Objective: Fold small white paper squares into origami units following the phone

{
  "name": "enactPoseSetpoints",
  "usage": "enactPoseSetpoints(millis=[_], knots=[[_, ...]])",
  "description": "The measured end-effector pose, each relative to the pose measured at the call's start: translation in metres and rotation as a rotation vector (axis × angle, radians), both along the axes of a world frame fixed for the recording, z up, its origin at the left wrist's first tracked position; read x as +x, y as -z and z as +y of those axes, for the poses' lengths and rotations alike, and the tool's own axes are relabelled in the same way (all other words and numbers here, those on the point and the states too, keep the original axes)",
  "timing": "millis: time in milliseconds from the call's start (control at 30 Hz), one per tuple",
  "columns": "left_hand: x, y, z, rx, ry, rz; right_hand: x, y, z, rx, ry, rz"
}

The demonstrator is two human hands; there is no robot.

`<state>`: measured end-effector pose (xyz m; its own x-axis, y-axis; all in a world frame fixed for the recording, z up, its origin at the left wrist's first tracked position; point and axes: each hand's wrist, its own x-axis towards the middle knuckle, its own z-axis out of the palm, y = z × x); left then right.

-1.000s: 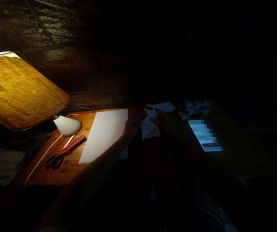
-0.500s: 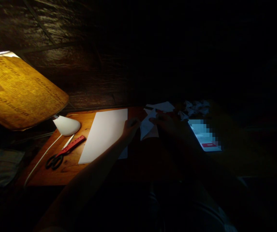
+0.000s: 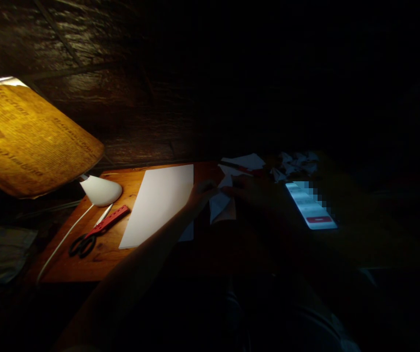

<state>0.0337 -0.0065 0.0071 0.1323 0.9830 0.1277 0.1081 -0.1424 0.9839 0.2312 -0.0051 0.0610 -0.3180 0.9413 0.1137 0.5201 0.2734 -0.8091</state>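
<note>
A partly folded white sheet of paper [image 3: 222, 205] is between my two hands, its pointed top upward and a diagonal crease across it. My left hand [image 3: 202, 190] is closed on its left edge, thumb toward the top. From the right, my right hand [image 3: 241, 188] pinches the paper near its upper part; deep shadow hides most of those fingers. Just beyond my hands lie loose white paper pieces [image 3: 244, 161], with a dark, slim object with a red end across them that I cannot make out.
A stack of white paper [image 3: 162, 205] lies left of my hands. Further left are black-handled scissors [image 3: 85, 244], a red perforated strip [image 3: 112, 219] and a lamp base [image 3: 103, 190] under a yellow shade [image 3: 37, 142]. Rightward are a lit phone [image 3: 310, 205] and several small folded papers [image 3: 296, 165].
Both hands have drawn the folded paper slightly down and toward me. More of the loose pieces and the dark object behind it now show. The phone's screen picture has changed.
</note>
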Motion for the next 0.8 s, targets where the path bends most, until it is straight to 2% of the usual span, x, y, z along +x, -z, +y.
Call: enactPoseSetpoints(millis=[167, 233, 467, 800], knots=[[0.000, 0.004, 0.002, -0.014, 0.091, 0.026, -0.007, 0.008, 0.003, -0.179, -0.046, 0.217], [0.001, 0.006, 0.001, -0.010, 0.102, 0.033, -0.011, 0.014, 0.005, -0.200, -0.030, 0.286], [0.002, 0.007, 0.002, 0.036, 0.097, 0.068, -0.013, 0.022, 0.009, -0.242, -0.076, 0.350], [0.001, 0.002, 0.000, 0.046, 0.069, 0.046, -0.013, 0.019, 0.004, -0.194, 0.011, 0.270]])
